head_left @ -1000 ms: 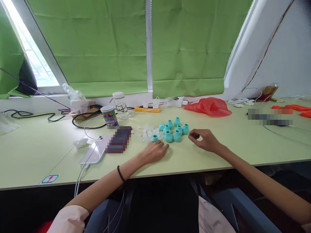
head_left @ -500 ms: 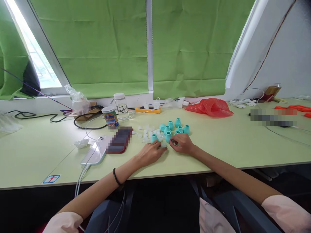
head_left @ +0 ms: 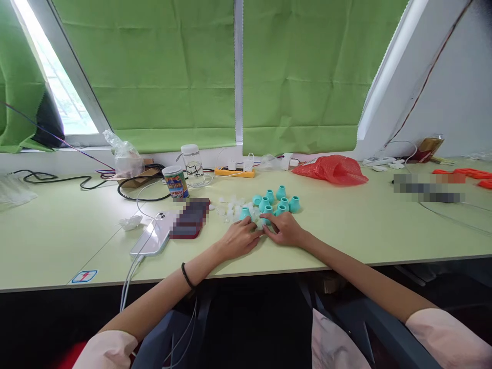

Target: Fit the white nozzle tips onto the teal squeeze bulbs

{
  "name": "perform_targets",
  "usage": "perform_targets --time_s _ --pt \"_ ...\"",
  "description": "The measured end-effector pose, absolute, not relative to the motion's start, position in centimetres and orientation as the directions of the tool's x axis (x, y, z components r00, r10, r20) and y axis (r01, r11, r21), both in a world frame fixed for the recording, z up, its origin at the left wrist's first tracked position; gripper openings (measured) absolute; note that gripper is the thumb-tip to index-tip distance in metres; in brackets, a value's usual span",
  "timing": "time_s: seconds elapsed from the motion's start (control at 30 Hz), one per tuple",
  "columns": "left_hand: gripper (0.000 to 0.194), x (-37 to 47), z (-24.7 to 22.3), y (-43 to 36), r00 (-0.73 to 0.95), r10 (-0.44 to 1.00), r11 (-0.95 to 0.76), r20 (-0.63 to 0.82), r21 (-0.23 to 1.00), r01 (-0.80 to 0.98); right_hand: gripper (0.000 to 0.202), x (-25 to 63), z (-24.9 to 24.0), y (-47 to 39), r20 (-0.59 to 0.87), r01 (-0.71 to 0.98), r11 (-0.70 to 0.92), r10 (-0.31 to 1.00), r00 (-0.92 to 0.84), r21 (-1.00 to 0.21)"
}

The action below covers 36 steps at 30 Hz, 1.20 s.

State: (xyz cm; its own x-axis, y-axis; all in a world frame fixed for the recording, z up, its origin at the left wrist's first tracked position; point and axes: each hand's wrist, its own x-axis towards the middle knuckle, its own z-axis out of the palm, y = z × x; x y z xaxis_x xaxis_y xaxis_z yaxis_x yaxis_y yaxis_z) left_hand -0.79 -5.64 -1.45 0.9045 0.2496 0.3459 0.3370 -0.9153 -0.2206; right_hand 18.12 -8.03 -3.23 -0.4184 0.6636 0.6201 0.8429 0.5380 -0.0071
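Note:
My left hand (head_left: pixel 239 239) rests low over the table, fingers curled and closed. What they hold, if anything, is hidden. Just beyond its knuckles stands a turquoise vase-shaped piece (head_left: pixel 245 212). My right hand (head_left: pixel 285 229) meets it from the right, thumb and forefinger closed around a small translucent white piece (head_left: pixel 260 224) between the two hands. Partly behind the right fingers is another turquoise vase-shaped piece (head_left: pixel 268 210). Several more of these, with open necks, stand upright behind, and one turquoise piece (head_left: pixel 257 200) appears to lie on its side. Loose translucent pieces (head_left: pixel 230 207) are scattered left of them.
Left of my hands lie a dark red-edged phone (head_left: pixel 190 218) and a white phone (head_left: pixel 151 237) with a cable. Behind stand a printed tub (head_left: pixel 176 183), a clear bottle (head_left: pixel 193 166) and an orange power strip (head_left: pixel 234 173). A red plastic bag (head_left: pixel 332 170) lies back right.
My right hand has shifted slightly left, from beside the front turquoise piece to the small translucent piece. My left fingers have drawn in, and the two hands' fingertips now meet.

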Motion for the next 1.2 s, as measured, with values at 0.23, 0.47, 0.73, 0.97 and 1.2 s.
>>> perform_targets --time_s 0.23,0.47,0.73,0.97,1.2 --pt "0.025 -1.1 -1.5 -5.8 0.892 0.243 -0.928 0.38 -0.178 0.328 0.03 17.6 -2.3 -9.0 0.41 0.837 0.539 0.745 -0.525 0.093" --pt "0.021 -1.3 -0.3 -4.7 0.677 0.22 -0.91 0.703 -0.102 0.402 0.029 17.4 -2.7 -8.7 0.435 0.852 0.512 0.747 -0.503 0.106" --pt "0.019 -1.3 2.2 2.7 0.441 0.711 -0.669 0.549 0.332 0.665 0.023 17.1 -3.3 -8.5 0.644 0.762 0.643 0.551 -0.53 0.078" --pt "0.017 -3.7 2.8 3.5 0.638 0.665 -0.741 0.388 0.242 0.626 0.017 15.1 -2.6 -7.1 0.845 0.712 0.701 0.366 -0.389 0.024" --pt "0.017 -5.4 3.9 2.5 0.807 0.572 -0.817 0.145 0.183 0.546 0.019 14.6 -3.6 -7.5 0.773 0.664 0.733 0.334 -0.54 0.147"
